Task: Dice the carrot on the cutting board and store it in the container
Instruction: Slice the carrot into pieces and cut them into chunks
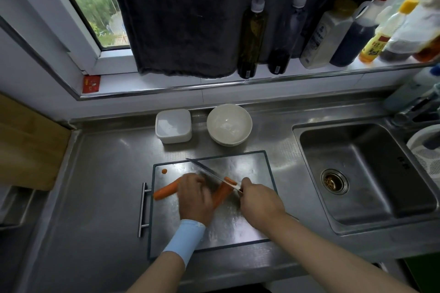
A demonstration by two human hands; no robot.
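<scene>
On the steel bench (107, 197), the cutting board (252, 221) lies before the person, left of the sink (357, 173). The carrot (222, 194) lies at the board's middle, pointing away and to the right. The left grip (195, 197) is closed over the carrot's near part, fingers curled, holding it down; this area is blurred. The right grip (258, 204) is closed round the handle of the knife (197, 164). The blade slants across the carrot's far end, tip toward the board's far left. A short cut piece (230, 181) sits against the blade. A second carrot length (166, 190) lies on the board left of the left grip. A round slice (164, 171) lies near the far left corner. Beyond the board stand the white container (173, 129) and, just beside it, a bowl (229, 123).
</scene>
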